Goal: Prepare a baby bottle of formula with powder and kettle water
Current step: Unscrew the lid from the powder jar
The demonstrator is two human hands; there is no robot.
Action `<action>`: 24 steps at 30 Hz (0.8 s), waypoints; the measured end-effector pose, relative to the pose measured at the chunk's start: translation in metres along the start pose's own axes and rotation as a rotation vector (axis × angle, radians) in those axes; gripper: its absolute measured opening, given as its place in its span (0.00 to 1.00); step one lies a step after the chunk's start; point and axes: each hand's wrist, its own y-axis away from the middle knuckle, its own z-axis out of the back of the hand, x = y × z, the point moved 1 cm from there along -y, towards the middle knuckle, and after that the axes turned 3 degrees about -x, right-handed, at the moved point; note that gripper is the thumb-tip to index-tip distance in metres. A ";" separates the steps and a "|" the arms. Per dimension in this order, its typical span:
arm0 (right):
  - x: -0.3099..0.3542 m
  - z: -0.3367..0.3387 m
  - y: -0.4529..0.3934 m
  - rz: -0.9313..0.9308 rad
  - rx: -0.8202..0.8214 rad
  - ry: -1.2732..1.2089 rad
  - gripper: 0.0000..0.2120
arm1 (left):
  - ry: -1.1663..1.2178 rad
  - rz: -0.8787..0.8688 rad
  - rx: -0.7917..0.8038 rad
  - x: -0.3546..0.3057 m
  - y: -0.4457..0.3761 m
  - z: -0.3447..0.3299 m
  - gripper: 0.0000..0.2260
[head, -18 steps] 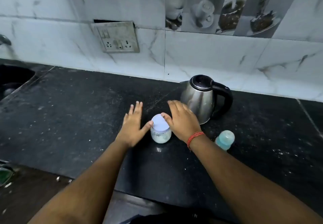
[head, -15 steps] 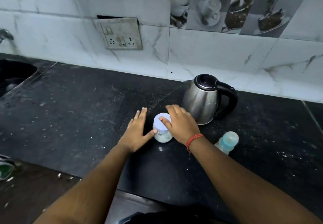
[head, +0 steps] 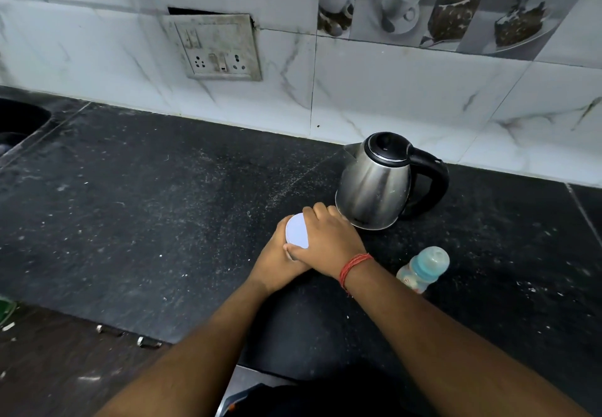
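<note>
Ok, nearest: both forearms reach in from the bottom edge over the black stone countertop (head: 136, 221), which is speckled with pale specks. Right wrist carries a red thread band (head: 353, 268). Right of it, the baby bottle (head: 423, 268) stands on the counter, teal cap on, apart from both hands. Centre: small powder jar with a white lid (head: 296, 229), mostly covered. Left hand (head: 277, 260) is wrapped around the jar body from the left and below; right hand (head: 329, 240) is clamped over the right part of the lid, thumb at its near edge, overlapping the left hand. Jar contents not visible. Just behind the right-hand knuckles, the stainless electric kettle (head: 374, 188) sits upright, lid closed, black handle pointing right. Far left: dark sink (head: 19, 123). Back wall: marble-look tiles and a grimy socket plate (head: 218, 47).
</note>
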 end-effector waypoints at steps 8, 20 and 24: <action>-0.016 0.008 0.009 -0.023 0.028 -0.133 0.32 | 0.049 -0.029 0.095 0.002 -0.007 -0.009 0.35; -0.039 0.029 0.008 -0.061 -0.018 -0.274 0.26 | -0.027 -0.113 0.150 -0.039 -0.018 -0.007 0.30; -0.043 0.033 0.009 -0.044 -0.047 -0.305 0.27 | -0.031 -0.126 0.155 -0.044 -0.021 -0.006 0.31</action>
